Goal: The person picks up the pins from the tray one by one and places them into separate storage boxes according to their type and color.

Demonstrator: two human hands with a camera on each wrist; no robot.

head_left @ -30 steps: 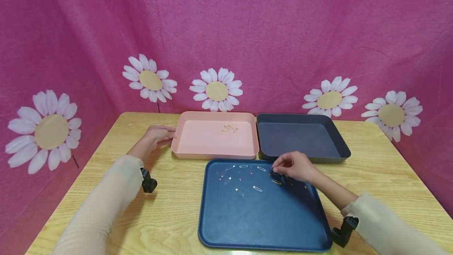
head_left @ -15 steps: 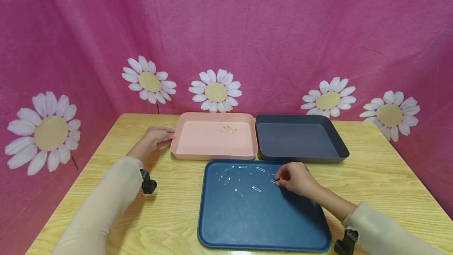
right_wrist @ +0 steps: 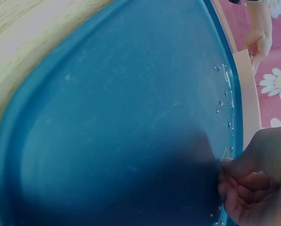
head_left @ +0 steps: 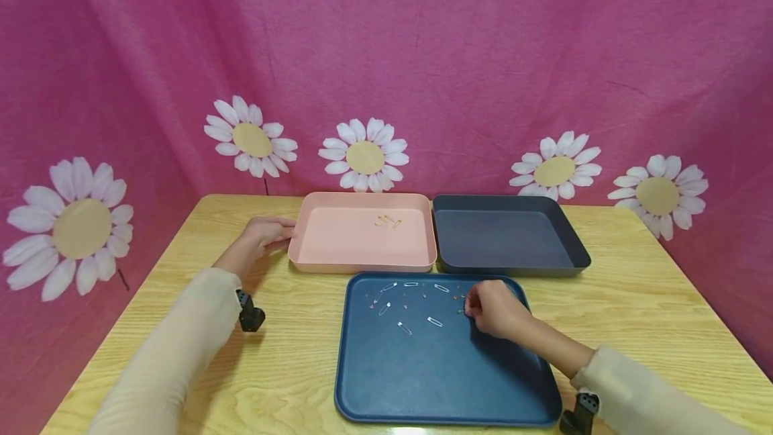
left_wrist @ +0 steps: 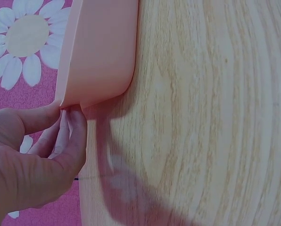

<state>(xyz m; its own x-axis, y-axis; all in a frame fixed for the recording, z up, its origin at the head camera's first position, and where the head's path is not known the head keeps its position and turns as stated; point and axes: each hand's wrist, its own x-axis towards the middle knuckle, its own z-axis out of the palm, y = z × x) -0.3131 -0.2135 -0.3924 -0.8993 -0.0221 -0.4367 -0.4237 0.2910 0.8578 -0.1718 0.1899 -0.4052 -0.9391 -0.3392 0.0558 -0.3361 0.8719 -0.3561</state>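
Observation:
My left hand (head_left: 268, 235) pinches the rim at the left end of the pink tray (head_left: 362, 262), thumb on top and fingers beneath in the left wrist view. Several gold safety pins (head_left: 387, 221) lie inside that tray. Over the right part of the blue tray (head_left: 435, 381), my right hand (head_left: 496, 309) has thumb and fingertips together on a gold safety pin (head_left: 461, 312), whose end sticks out to the left. Silver safety pins (head_left: 435, 321) are scattered over the tray's upper left, with tiny pins (head_left: 455, 297) among them. My right palm hides part of the tray.
A dark grey tray (head_left: 507, 240) stands right of the pink one, behind the blue tray. All rest on a wooden table (head_left: 290, 368). A pink cloth (head_left: 410, 72) with daisies hangs behind.
My right hand has come down and nearer from the blue tray's back edge, and its fingertips have closed on a gold safety pin. My left hand keeps its place at the pink tray.

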